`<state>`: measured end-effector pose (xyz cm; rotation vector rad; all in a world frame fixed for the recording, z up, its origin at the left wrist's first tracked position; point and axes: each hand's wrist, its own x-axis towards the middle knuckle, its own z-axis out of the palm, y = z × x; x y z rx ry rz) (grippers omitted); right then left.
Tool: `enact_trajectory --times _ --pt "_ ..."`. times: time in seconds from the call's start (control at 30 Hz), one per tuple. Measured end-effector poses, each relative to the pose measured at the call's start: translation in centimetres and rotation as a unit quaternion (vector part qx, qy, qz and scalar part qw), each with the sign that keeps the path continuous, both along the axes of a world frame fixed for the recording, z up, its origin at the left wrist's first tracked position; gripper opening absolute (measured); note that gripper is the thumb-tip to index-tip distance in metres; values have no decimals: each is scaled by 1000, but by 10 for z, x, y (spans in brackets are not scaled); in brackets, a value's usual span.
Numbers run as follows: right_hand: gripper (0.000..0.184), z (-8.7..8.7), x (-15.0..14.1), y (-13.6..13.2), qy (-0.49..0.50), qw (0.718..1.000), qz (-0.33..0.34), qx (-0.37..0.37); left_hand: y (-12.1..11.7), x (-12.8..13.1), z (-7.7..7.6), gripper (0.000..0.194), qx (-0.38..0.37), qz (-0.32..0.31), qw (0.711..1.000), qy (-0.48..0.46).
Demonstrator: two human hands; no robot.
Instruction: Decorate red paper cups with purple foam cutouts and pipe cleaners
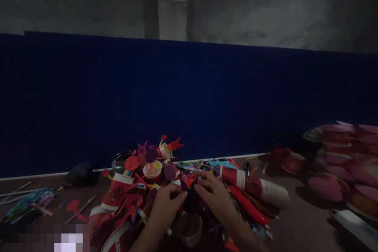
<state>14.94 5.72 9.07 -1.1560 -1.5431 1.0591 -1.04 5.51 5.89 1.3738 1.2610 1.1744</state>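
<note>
Between both hands is a dark purple paper cutout (190, 200), round below with points at the top. My left hand (169, 201) pinches its left edge between thumb and fingers. On the opposite edge, my right hand (213, 192) grips it with thumb and fingertips. Just below stands a paper cup (189, 231), its inside facing me; whether it is joined to the cutout I cannot tell. Red and orange paper scraps (189, 180) lie behind the fingers. The scene is dim, so fine details of the cutout are hidden.
Red paper cups (116, 189) with paper shapes crowd the left. A stack of nested cups (260, 189) lies on its side at right, beside a long red object (248, 204). Blurred, pink-topped tubs (336, 138) are piled far right. A blue panel (189, 98) stands behind.
</note>
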Motion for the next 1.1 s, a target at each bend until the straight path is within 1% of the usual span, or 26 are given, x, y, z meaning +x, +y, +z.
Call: enact_trajectory --times 0.17,0.3,0.4,0.5,0.53,0.63,0.73,0.8,0.87,0.93,1.0,1.1 --pt "31 -1 0 1 32 999 -8 -12 -1 1 1 21 -1 4 1000 -19" --pt "20 -2 0 1 -5 1000 25 -18 -1 0 2 21 0 -1 999 -33" --pt "21 -3 0 0 -12 999 40 3 -1 0 5 24 -8 -12 999 -43" --pt "24 -2 0 2 -11 1000 18 20 -2 -1 9 33 -27 -28 998 -53" --pt "24 -2 0 3 -16 1000 6 16 -3 -1 10 33 -30 -30 998 -54" --pt "25 -2 2 5 -47 999 -15 19 -4 -2 12 19 -28 -20 998 -46" --pt "29 -1 4 6 -46 998 -21 40 -2 -4 12 19 -24 1 999 -41" --pt "31 1 5 5 -35 999 -7 31 -2 -6 12 22 -27 17 999 -41" --pt "26 4 5 2 -53 998 30 10 -2 -8 13 24 -31 32 998 -39" --pt "20 7 5 -1 -92 994 57 -9 -2 -9 14 24 -31 42 998 -37" --pt "15 8 5 -3 -114 991 66 -19 -2 -8 14 24 -29 44 998 -39" --pt "13 6 3 -4 -86 990 106 -27 -2 -5 12 22 -27 29 998 -52"
